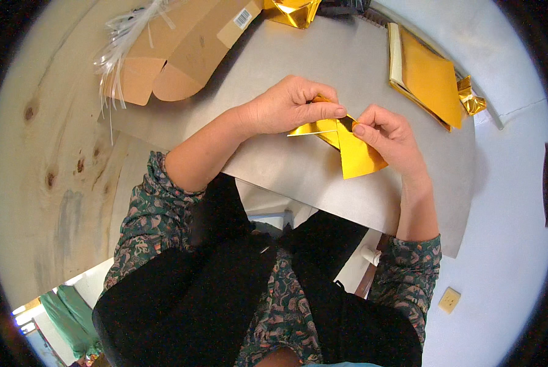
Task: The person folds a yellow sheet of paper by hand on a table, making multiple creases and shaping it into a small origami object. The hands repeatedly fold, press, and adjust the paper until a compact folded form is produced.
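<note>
Between my two hands, above the grey tabletop, is a piece of gold foil paper, partly folded, with a flap hanging down toward me and a pale edge showing at its left. My left hand pinches its upper left part between thumb and fingers. My right hand grips the upper right part, its thumb lying on top. The two thumbs are close together, with a dark, shaded fold between them. Fingers of both hands hide some of the paper.
A stack of gold paper sheets lies at the far right, beside a folded gold foil piece. At the back stands more folded gold foil. Far left are a cardboard box and clear plastic strips, by a wooden board.
</note>
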`<state>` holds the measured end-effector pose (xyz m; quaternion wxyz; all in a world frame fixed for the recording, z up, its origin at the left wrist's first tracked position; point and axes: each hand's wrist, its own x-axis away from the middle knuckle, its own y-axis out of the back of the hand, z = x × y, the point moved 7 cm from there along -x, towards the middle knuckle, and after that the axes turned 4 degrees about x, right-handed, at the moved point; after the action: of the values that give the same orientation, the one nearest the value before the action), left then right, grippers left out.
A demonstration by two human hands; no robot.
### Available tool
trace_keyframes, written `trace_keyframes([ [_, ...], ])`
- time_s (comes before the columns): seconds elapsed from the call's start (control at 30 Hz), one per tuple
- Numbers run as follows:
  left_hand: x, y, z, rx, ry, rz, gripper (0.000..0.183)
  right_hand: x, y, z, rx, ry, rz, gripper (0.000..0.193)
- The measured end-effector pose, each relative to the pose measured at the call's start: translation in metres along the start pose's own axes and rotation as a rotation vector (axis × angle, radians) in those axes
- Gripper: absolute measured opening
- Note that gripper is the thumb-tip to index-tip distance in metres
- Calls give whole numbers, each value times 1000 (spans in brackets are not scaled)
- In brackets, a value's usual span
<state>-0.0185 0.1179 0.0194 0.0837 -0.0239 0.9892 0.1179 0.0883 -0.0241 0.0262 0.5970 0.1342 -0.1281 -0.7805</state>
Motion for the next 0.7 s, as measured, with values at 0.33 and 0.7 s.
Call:
trace_keyframes([
  [0.33, -2, -23, -28, -277, -83, -220, 39, 14, 16, 58, 968, 519, -653, 14],
  [0.7, -2, -15, -3, 362, 114, -285, 43, 11, -17, 73, 892, 591, -574, 23],
])
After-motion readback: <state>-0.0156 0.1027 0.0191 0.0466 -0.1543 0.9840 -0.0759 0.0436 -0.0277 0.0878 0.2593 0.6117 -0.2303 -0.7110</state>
